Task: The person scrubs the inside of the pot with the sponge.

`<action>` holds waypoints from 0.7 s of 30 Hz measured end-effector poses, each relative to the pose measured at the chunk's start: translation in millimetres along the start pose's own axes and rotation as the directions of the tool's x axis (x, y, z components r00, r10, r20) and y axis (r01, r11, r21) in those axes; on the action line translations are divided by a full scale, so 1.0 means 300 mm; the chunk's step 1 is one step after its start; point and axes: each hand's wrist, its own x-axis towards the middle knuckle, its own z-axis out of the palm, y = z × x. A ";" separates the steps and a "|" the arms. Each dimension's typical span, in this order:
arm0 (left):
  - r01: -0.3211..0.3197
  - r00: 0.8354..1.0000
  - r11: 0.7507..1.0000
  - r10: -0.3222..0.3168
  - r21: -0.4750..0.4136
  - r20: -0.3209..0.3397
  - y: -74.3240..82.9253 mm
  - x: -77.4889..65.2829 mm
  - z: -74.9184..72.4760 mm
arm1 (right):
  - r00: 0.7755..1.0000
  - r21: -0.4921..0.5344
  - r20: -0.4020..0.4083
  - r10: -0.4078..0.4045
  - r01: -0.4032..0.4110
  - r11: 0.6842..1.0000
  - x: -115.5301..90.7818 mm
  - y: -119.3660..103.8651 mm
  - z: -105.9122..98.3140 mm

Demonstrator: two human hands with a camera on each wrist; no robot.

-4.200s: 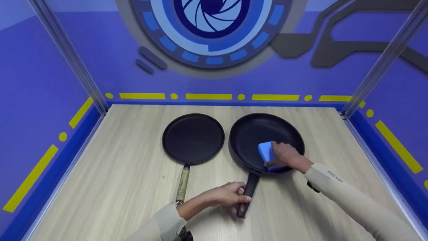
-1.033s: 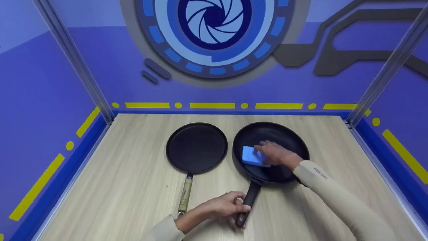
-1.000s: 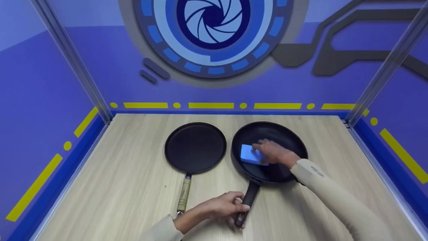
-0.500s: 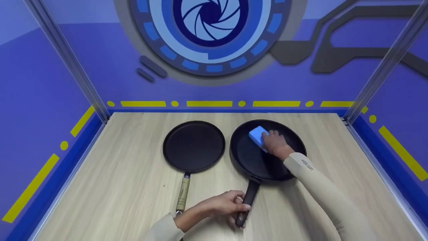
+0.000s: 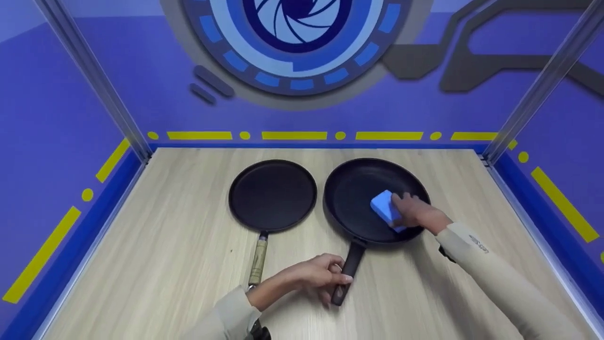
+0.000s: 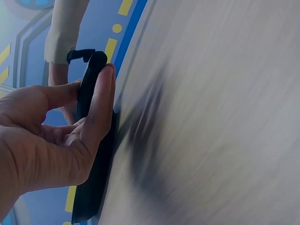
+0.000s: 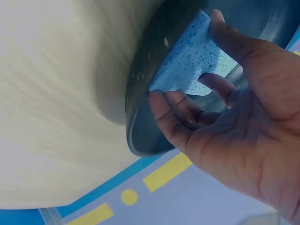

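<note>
A deep black frying pan (image 5: pixel 351 189) stands on the right half of the table, its black handle (image 5: pixel 354 259) toward me. My left hand (image 5: pixel 314 274) holds that handle between thumb and fingers; the left wrist view shows the grip on the handle (image 6: pixel 86 96) from the side. Inside the pan, my right hand (image 5: pixel 415 210) grips a blue sponge (image 5: pixel 384 205) against the pan's right part. Close up in the right wrist view, thumb and fingers pinch the porous sponge (image 7: pixel 190 56) by its edges.
A flat black griddle pan (image 5: pixel 272 196) with a wooden handle (image 5: pixel 258 259) lies just left of the frying pan. Its handle end is partly behind my left forearm. Purple-blue panels (image 5: pixel 302 113) wall in the wooden table (image 5: pixel 165 236) at the back and sides.
Over the last second the right hand has carried the sponge from the pan's left part, up toward its far side, then back toward the lower right. The left hand keeps holding the handle.
</note>
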 end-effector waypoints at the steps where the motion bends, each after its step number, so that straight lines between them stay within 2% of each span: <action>1: 0.006 1.000 1.000 -0.006 -0.007 -0.002 -0.001 0.000 0.003 | 1.000 -0.005 -0.006 -0.028 0.028 1.000 -0.011 -0.008 0.005; 7: 0.022 1.000 0.999 -0.021 -0.040 0.013 0.010 0.016 0.016 | 0.979 -0.019 -0.054 -0.198 0.197 0.980 -0.020 -0.081 0.026; 11: 0.017 0.999 0.999 -0.016 -0.038 0.040 0.024 0.032 0.009 | 0.952 -0.019 -0.126 -0.279 0.279 0.960 0.047 -0.109 0.012; 15: 0.017 0.999 0.998 -0.016 -0.056 0.030 0.023 0.035 0.011 | 0.910 -0.003 -0.216 -0.353 0.361 0.932 0.135 -0.106 -0.006; 18: 0.013 1.000 0.997 -0.011 -0.072 0.029 0.011 0.030 0.016 | 0.902 0.016 -0.255 -0.348 0.364 0.931 0.193 -0.093 -0.005; 21: 0.004 0.999 0.997 -0.001 -0.076 0.036 0.001 0.027 0.015 | 0.919 0.011 -0.280 -0.278 0.292 0.956 0.239 -0.076 -0.001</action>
